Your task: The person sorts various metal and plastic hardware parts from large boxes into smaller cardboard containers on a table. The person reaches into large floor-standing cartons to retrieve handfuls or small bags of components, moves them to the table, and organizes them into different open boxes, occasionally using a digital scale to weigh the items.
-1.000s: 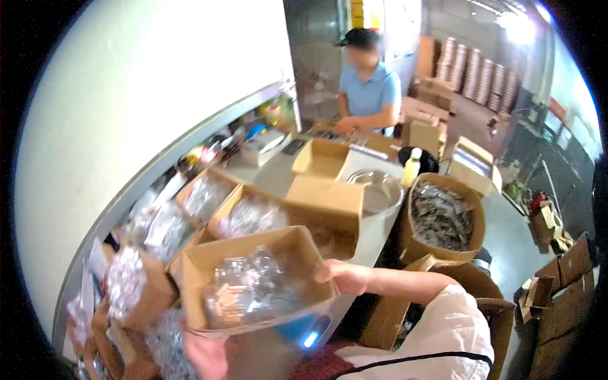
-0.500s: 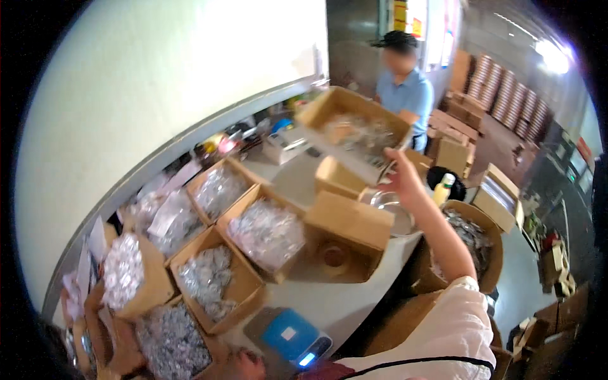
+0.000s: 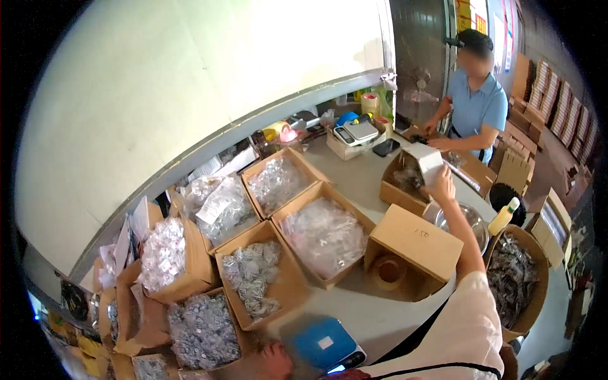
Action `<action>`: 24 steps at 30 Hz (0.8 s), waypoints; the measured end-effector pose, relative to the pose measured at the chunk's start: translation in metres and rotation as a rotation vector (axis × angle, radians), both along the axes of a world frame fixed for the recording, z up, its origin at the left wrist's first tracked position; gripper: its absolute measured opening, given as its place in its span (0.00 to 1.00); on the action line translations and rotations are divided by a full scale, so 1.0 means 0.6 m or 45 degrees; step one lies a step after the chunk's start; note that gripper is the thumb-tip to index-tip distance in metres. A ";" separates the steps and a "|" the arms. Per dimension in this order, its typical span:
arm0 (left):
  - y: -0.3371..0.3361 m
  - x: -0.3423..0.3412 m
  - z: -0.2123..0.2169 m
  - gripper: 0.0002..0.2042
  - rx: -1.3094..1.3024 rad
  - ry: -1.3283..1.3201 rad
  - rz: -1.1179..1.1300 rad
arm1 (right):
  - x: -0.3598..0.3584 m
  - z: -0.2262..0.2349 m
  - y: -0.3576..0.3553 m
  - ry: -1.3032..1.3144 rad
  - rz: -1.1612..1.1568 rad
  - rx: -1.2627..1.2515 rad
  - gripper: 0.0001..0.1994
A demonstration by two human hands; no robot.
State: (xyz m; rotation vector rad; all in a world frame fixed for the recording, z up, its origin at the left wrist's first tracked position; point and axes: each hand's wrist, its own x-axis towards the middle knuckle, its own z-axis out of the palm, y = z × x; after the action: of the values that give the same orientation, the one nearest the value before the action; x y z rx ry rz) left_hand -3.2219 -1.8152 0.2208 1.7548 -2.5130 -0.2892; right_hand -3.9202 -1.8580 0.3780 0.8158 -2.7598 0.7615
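At the bottom edge, the left hand lies beside a flat blue scale; whether it grips anything, I cannot tell. Mid-frame, open cardboard boxes hold crinkled clear plastic bags. At upper right, the right hand grips a tilted, pale carton over a squarish brown box on the smooth grey desk.

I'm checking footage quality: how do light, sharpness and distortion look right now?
Head view: the pale panel is bright, nearly washed out near its top; head view: the grey ledge bows under the fisheye, black filling the corners; head view: the blue scale's display glows; head view: the left hand looks softer than the right hand.
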 end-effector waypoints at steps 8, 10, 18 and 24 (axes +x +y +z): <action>-0.017 0.007 -0.027 0.11 -0.250 0.274 -0.102 | -0.038 0.053 0.024 0.780 0.277 0.369 0.50; -0.025 -0.003 -0.011 0.11 -0.130 0.390 -0.100 | -0.070 0.059 0.052 0.833 0.153 0.212 0.51; -0.013 0.032 -0.047 0.10 -0.278 0.355 -0.004 | 0.108 0.197 0.113 -0.161 0.527 -1.389 0.28; -0.017 -0.019 0.074 0.11 0.374 1.483 0.177 | 0.277 0.193 0.254 -0.892 0.755 -1.869 0.19</action>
State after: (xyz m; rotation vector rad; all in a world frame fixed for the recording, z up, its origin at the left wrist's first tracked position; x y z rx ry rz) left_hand -3.2331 -1.8255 0.2653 1.2014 -1.5273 -1.2642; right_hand -3.7538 -1.7057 0.4938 0.9762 -1.3241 2.9587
